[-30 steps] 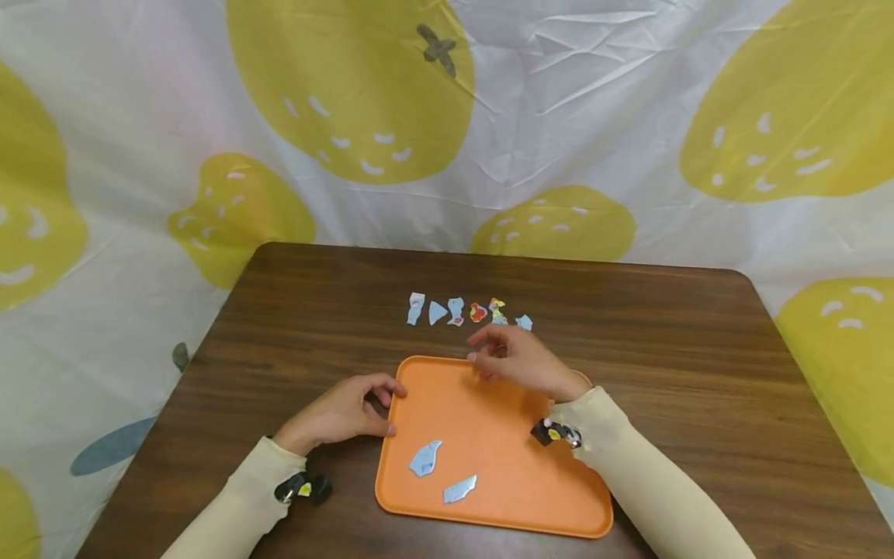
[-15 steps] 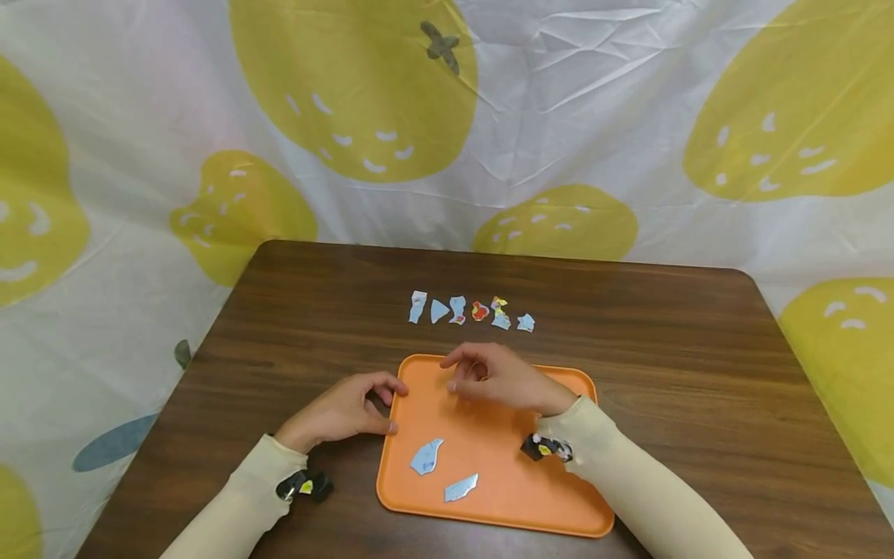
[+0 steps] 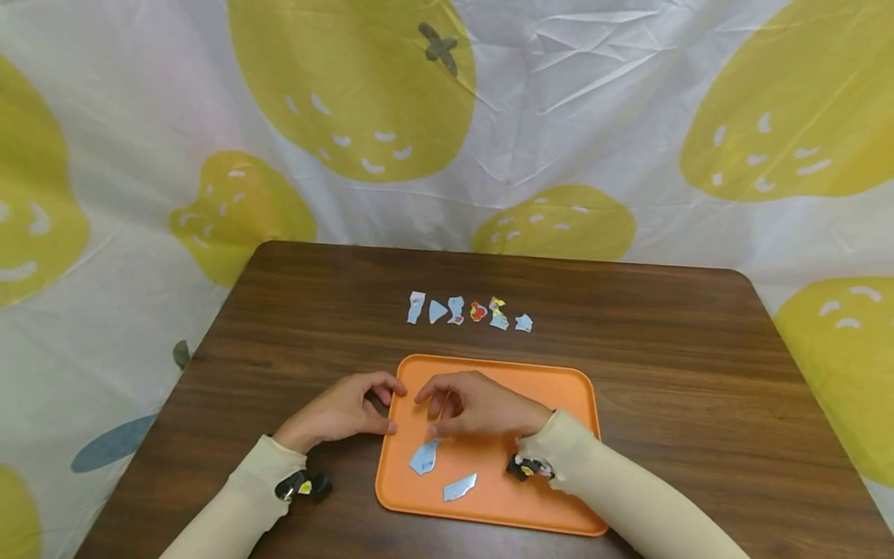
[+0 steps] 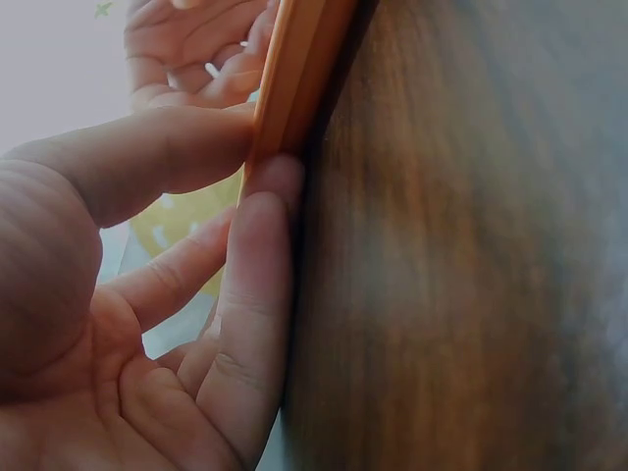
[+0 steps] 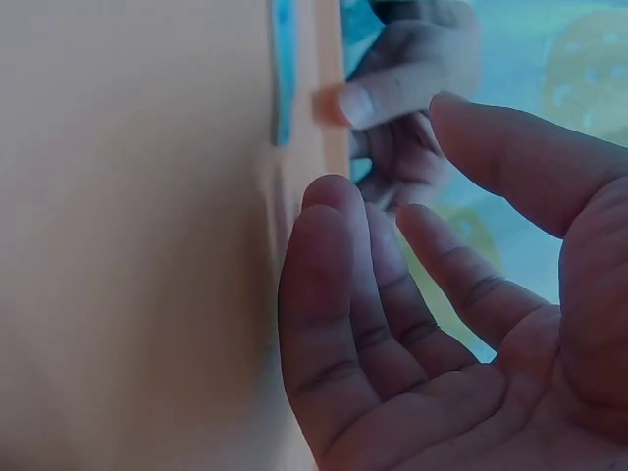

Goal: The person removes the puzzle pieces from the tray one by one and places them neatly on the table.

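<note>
On the table lies an orange tray (image 3: 489, 505), its left rim held by the left hand (image 3: 345, 411). In the left wrist view, that hand's thumb and fingers (image 4: 260, 245) meet at the tray's edge. Over the tray's left half hovers the right hand (image 3: 475, 404), fingers loosely bent and thumb apart, with nothing between them in the right wrist view. Two flat, irregular pieces lie in the tray: a light-blue piece (image 3: 423, 458), close below the right thumb, and a shiny pale-blue strip (image 3: 460, 487) nearer the front.
Beyond the tray, several small flat cutouts lie in a row on the brown table (image 3: 670, 349), among them a blue triangle (image 3: 437, 311), a red-and-yellow piece (image 3: 478, 311) and a small blue piece (image 3: 524, 322). A lemon-print curtain (image 3: 587, 116) hangs behind.
The right hand has come from the tray's far edge, near the row of cutouts, toward the left and front, over the tray. The left hand stays at the rim.
</note>
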The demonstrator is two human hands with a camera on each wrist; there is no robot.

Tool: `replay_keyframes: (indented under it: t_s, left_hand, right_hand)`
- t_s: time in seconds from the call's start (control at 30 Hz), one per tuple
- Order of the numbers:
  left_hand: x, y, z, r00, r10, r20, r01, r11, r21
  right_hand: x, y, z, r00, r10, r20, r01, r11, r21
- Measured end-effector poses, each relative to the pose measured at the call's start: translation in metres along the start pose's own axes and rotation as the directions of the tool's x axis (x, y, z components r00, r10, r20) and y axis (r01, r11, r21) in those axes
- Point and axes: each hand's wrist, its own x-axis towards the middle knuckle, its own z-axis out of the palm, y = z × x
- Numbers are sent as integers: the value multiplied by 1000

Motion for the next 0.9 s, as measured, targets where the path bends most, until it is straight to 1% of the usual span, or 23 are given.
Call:
replay_keyframes:
  t_s: [0.2, 0.4, 0.5, 0.63, 0.9]
  left_hand:
    - [0, 0, -3, 1000, -11, -13, 11, 1000, 7]
    - [0, -2, -2, 999, -29, -12, 29, 999, 16]
    - [1, -1, -2, 1000, -20, -9, 20, 1000, 2]
    - [1, -1, -2, 1000, -11, -8, 11, 1000, -2]
    - [2, 0, 1, 1000, -11, -6, 11, 1000, -6]
  right_hand:
    - [2, 2, 8, 1000, 9, 27, -8, 1000, -28]
    - [0, -1, 14, 998, 25, 62, -21, 997, -68]
    - [1, 0, 17, 997, 17, 69, -9, 993, -121]
    - [3, 1, 20, 997, -7, 81, 23, 979, -204]
    - [2, -1, 19, 993, -11, 116, 42, 962, -269]
